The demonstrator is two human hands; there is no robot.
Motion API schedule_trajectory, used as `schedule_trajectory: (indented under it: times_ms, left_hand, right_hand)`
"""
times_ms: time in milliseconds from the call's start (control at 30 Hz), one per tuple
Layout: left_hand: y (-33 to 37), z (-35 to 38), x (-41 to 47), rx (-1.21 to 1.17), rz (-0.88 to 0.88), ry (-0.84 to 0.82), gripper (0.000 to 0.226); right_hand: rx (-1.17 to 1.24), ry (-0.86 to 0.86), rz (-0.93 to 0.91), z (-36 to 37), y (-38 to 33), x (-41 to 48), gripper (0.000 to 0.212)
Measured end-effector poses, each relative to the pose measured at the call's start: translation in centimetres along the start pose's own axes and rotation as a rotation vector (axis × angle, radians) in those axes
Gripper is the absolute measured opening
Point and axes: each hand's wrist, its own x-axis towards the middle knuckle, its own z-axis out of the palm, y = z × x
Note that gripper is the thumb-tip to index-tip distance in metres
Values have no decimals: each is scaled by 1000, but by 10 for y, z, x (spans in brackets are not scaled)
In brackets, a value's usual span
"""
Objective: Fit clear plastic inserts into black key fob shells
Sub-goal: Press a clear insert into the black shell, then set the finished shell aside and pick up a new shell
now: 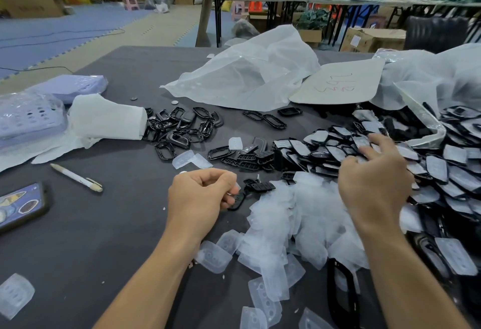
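Observation:
My left hand (201, 193) is curled at the table's centre, its fingertips pinching a black key fob shell (238, 202) whose lower end sticks out below the fingers. My right hand (374, 180) reaches over a heap of fitted shells (442, 170) at the right, fingers spread and touching them. A pile of clear plastic inserts (291, 216) lies between the two hands. Empty black shells (179, 128) lie further back, left of centre.
A pen (76, 177) and a phone (20, 205) lie at the left, a white paper roll (106, 118) and purple trays (28, 118) behind them. Large plastic bags (250, 76) and a card (338, 84) cover the far side of the grey table (78, 237).

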Motion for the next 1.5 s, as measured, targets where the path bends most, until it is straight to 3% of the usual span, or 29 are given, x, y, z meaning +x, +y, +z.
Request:
schedule_trajectory:
  times_ms: [167,367,600,733,900,1033,1167,1367,1500]
  left_hand:
    - [-1,-1,4,120,75,104,17]
    - [9,-16,41,480,213,305,19]
    - [2,-21,123,820,171,71,52]
    - [6,-18,136,1009,250,86,40]
    - [19,-17,116,798,349,333,17]
    - [32,-9,81,132,168,224,15]
    - [30,-3,42,-215,25,104,24]
    - [7,-5,8,-194,6,-8,17]
    - [-7,-10,2,-67,67,28,27]
  right_hand:
    - [57,-272,-310,26,-19,-38,42]
    - [-39,-672,-359,60,-29,-51,47]
    - [-248,-778,-461,101,-39,-38,52]
    - [-243,-715,-492,106,-36,-40,43]
    - [-269,-621,-460,107,-33,-39,28]
    - [-158,-560,-427,100,-37,-41,16]
    - [68,-528,-279,86,-47,-35,9]
    - [26,-642,-233,73,-48,-35,16]
    - [101,-588,-204,65,-40,-44,17]
